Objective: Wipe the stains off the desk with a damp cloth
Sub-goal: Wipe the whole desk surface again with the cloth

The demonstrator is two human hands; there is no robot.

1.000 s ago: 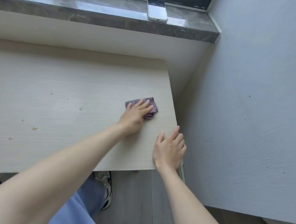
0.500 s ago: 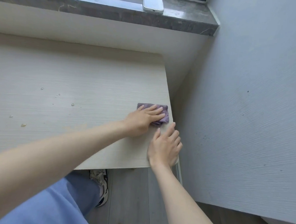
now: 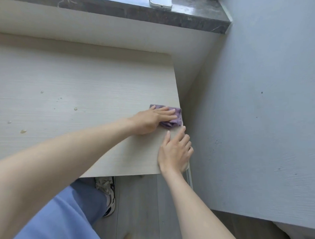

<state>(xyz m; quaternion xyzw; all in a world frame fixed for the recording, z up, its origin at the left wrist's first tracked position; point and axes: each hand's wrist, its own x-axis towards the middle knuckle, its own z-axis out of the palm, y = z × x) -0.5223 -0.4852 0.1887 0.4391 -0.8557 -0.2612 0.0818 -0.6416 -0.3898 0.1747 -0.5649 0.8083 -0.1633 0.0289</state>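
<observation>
desk point(image 3: 83, 77): matt pale woodgrain | cloth point(image 3: 176, 114): soft purple fabric (creased) | sill point(image 3: 192, 22): polished stone

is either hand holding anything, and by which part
Nothing is gripped. The left hand presses flat on top of the purple cloth at the right edge of the desk; the right hand rests flat on the desk.

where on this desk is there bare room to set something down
Widest bare patch: the back of the pale wood-grain desk, between the white wall and the scattered droplets. The left front is spotted with those drops. Crowded: the right front corner, where the left hand presses the folded purple cloth and the right hand lies flat beside it.
</observation>
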